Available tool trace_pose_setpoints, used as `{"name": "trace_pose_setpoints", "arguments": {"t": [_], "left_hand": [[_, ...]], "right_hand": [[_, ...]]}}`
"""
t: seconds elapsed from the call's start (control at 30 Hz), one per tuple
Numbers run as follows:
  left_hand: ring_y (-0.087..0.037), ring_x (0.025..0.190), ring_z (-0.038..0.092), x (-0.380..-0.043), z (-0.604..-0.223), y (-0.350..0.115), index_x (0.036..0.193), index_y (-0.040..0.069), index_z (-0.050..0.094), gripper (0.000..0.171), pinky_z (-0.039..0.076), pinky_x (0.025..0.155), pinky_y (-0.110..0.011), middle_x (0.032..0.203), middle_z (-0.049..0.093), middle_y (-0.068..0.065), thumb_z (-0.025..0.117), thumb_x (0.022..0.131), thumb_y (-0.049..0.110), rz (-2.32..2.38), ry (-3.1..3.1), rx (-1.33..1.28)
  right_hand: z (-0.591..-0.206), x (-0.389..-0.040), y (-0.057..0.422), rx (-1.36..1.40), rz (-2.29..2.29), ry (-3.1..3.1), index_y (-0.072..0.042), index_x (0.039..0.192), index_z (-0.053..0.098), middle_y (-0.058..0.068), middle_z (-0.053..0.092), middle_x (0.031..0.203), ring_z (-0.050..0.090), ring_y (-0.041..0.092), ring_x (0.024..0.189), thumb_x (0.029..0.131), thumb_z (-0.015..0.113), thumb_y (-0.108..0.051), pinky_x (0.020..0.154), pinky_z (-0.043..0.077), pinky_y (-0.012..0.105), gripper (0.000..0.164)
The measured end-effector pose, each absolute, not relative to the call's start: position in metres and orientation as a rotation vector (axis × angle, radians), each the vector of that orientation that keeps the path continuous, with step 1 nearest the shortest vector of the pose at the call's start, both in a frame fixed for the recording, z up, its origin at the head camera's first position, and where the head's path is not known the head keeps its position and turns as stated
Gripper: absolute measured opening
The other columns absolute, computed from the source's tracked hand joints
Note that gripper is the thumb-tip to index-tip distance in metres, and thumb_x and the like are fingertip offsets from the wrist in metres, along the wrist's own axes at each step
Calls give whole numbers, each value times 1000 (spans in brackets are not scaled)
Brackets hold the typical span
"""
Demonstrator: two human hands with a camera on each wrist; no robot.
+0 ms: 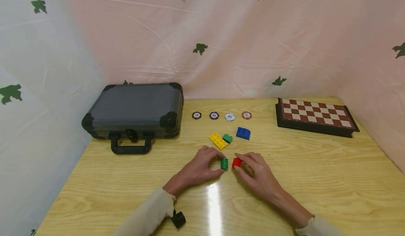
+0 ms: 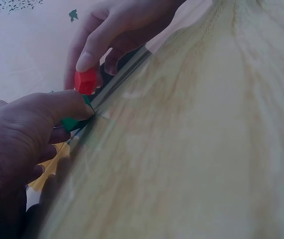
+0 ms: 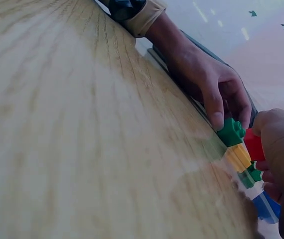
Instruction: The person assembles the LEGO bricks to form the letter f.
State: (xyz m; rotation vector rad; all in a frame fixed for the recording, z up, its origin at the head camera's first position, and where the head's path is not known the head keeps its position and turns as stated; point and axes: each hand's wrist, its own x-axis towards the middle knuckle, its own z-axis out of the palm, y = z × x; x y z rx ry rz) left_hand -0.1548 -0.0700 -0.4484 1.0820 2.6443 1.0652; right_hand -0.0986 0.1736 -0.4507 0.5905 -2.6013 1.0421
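Note:
My left hand [image 1: 202, 165] pinches a green toy building brick [image 1: 224, 163] between thumb and fingers, its studs turned toward the right. Facing it across a small gap, a red toy building brick [image 1: 236, 163] is pinched by my right hand [image 1: 257, 174]. In the right wrist view the green brick [image 3: 230, 132] shows its studs close to the red brick [image 3: 254, 144]. Just beyond the hands lie a flat yellow brick [image 1: 218, 141], a small green brick [image 1: 227, 138] near its right end, and a blue brick [image 1: 243, 133] with one rounded corner.
A grey case [image 1: 136, 106] with black corners and handle stands at the back left. Several poker chips, among them a white one [image 1: 230, 116], form a row behind the bricks. At the back right lies a checkered board [image 1: 316, 113]. A patterned cloth [image 1: 221, 35] hangs behind the wooden table [image 1: 316, 172].

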Motion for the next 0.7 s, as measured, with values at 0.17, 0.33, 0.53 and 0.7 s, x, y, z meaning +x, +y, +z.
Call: {"name": "trace_pose_setpoints", "arguments": {"t": [0.17, 0.33, 0.53, 0.7], "left_hand": [[-14, 108, 51, -154, -448, -70, 120, 18, 67, 31, 44, 99, -37, 117, 66, 7, 79, 92, 25, 1065, 2648, 1077], [-12, 106, 51, -155, -448, -70, 118, 18, 67, 29, 45, 97, -34, 115, 65, 9, 79, 93, 25, 1074, 2628, 1044], [-12, 103, 50, -155, -448, -70, 118, 18, 67, 29, 45, 93, -32, 114, 65, 9, 80, 93, 25, 1075, 2624, 1039], [-12, 105, 51, -155, -448, -69, 118, 16, 67, 29, 45, 95, -32, 115, 65, 8, 79, 93, 24, 1065, 2624, 1030]], "right_hand": [[-452, -101, 172, 620, 1039, -2577, -5, 131, 68, 0, 65, 116, 56, 17, 107, 93, 79, -15, 87, 52, 43, 41], [-452, -103, 170, 622, 1071, -2565, -7, 127, 67, -1, 66, 117, 57, 18, 109, 91, 80, -14, 91, 51, 48, 39], [-452, -104, 170, 650, 1071, -2543, -7, 123, 68, -2, 66, 116, 57, 17, 110, 89, 82, -15, 92, 51, 45, 37], [-453, -105, 169, 692, 1059, -2517, -7, 124, 69, -3, 65, 116, 56, 17, 109, 89, 83, -12, 91, 51, 43, 38]]}}
